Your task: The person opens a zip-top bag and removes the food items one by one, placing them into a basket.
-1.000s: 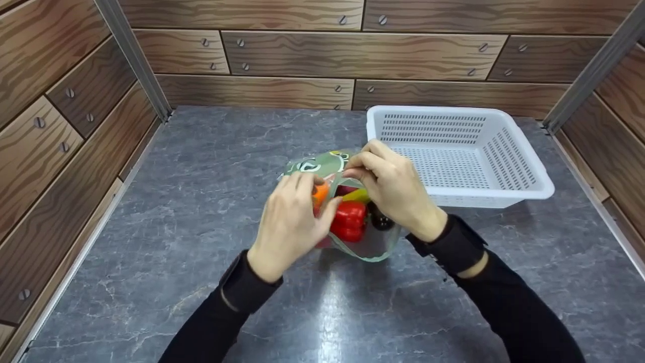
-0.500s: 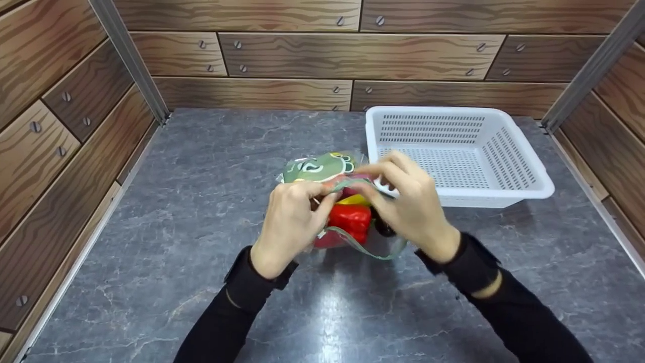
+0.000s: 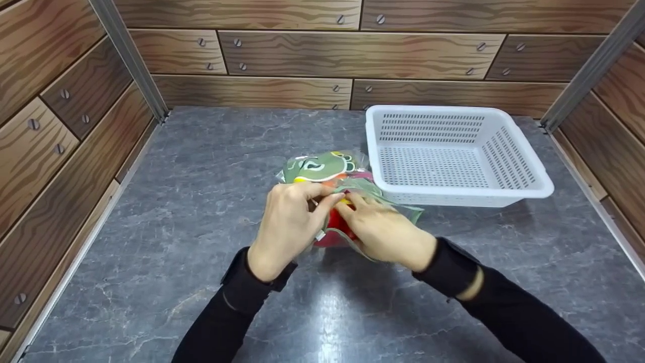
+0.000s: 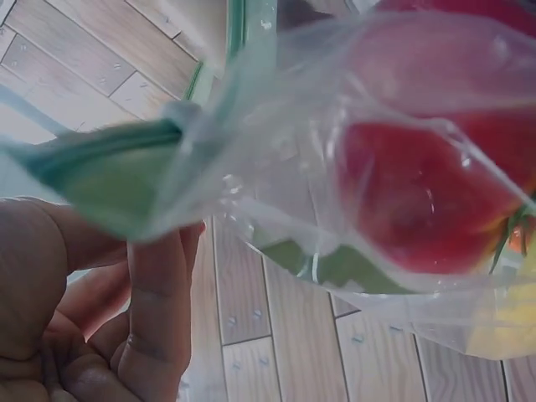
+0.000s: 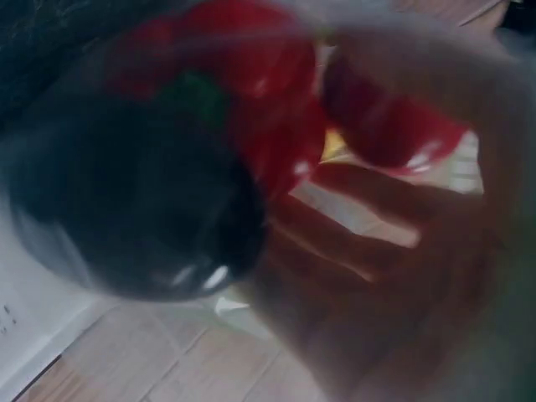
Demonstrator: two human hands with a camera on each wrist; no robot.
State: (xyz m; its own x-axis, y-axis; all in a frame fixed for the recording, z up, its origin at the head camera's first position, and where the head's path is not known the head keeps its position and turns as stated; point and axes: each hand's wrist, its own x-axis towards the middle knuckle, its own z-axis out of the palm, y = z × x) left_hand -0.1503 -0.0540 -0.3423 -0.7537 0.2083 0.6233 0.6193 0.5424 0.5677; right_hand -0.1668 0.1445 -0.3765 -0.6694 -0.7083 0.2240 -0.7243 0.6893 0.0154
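A clear zip bag (image 3: 322, 166) with green print lies mid-table, vegetable-like pieces inside. My left hand (image 3: 288, 222) pinches its green mouth edge between thumb and fingers, as the left wrist view also shows. My right hand (image 3: 388, 232) reaches into the mouth from the right. In the right wrist view its fingers (image 5: 360, 197) look straight, seen blurred through the plastic. Around them are a red bell pepper (image 5: 260, 59), a shiny dark round piece (image 5: 134, 201) and a dark red piece (image 5: 385, 121). Something yellow shows by the right fingertips, which are partly hidden.
A white perforated basket (image 3: 466, 191) stands right of the bag, close to it. The grey marbled table (image 3: 211, 151) is bordered by wood-patterned walls (image 3: 282, 53) at the back and both sides.
My right hand has let the bag's edge fall aside and moved down and left into the mouth, covering much of the red pepper. My left hand stays at the edge.
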